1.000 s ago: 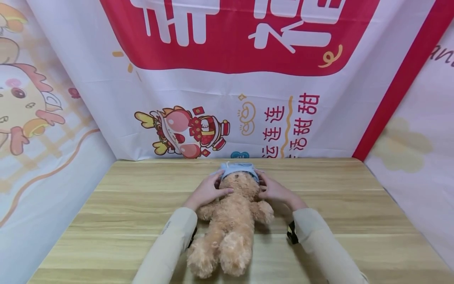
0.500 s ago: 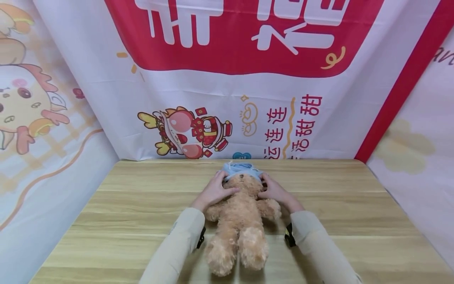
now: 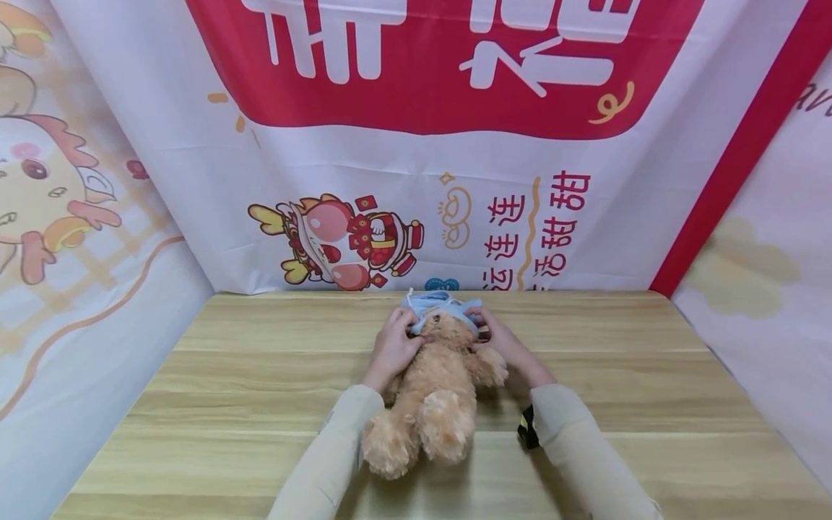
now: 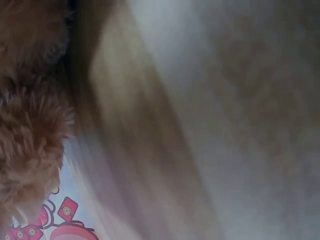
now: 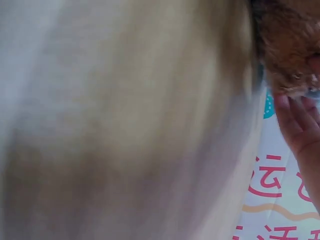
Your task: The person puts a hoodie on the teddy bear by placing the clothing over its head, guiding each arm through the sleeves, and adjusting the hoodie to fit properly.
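Note:
A fluffy light-brown teddy bear (image 3: 443, 372) lies on the wooden table, feet towards me. Light blue cloth (image 3: 445, 305) with a white cord covers the top of its head; its exact kind is unclear. My left hand (image 3: 393, 348) grips the cloth's left edge, its thumb against the bear beside the neck. On the opposite side my right hand (image 3: 505, 348) pinches the cloth's edge near the cheek. Brown fur (image 4: 30, 140) fills the left side of the left wrist view. In the right wrist view, fingers (image 5: 295, 117) touch the bear's fur (image 5: 290, 45); the sleeve blocks much else.
The wooden table (image 3: 260, 368) ends at a white and red printed banner (image 3: 364, 159) hanging behind it. Printed cloth walls (image 3: 117, 289) rise at both sides. A black strap (image 3: 528, 427) shows under the right sleeve.
The left hand has turned more upright, its fingers reaching onto the blue cloth. The cloth's edges now spread more beside the head. The bear's legs swung right, then back left and away from me.

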Tool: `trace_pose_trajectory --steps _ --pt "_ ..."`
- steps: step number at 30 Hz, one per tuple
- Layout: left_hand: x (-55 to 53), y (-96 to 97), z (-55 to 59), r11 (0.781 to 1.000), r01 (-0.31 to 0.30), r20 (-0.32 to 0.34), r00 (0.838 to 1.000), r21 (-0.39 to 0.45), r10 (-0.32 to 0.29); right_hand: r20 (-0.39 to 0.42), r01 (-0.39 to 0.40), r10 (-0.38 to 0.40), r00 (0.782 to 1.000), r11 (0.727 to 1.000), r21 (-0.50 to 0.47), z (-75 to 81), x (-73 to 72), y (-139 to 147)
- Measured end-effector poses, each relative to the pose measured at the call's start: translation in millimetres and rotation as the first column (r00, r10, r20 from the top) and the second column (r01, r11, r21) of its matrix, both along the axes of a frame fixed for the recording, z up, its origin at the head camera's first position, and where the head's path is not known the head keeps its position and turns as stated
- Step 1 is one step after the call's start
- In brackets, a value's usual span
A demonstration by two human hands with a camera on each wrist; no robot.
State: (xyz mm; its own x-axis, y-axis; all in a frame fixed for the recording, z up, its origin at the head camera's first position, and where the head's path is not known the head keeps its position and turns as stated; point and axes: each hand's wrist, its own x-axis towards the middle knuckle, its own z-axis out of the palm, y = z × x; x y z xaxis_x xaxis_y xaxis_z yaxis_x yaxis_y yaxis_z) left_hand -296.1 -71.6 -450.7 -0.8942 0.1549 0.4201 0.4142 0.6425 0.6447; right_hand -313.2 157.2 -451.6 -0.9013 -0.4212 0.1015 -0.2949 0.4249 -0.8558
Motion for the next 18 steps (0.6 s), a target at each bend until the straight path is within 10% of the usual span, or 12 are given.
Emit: trace_pose_trajectory --steps 10,18 --pt "4.2 3.4 3.2 0.994 -0.03 -0.103 0.995 -0.107 0.019 -0.011 -0.156 0.156 0.988 0.988 -0.017 4.0 -4.2 2.3" --pt "5.8 1.7 1.5 0.988 -0.066 -0.201 0.979 -0.142 0.036 -0.118 -0.105 0.107 0.987 0.994 0.023 2.8 0.7 -1.5"
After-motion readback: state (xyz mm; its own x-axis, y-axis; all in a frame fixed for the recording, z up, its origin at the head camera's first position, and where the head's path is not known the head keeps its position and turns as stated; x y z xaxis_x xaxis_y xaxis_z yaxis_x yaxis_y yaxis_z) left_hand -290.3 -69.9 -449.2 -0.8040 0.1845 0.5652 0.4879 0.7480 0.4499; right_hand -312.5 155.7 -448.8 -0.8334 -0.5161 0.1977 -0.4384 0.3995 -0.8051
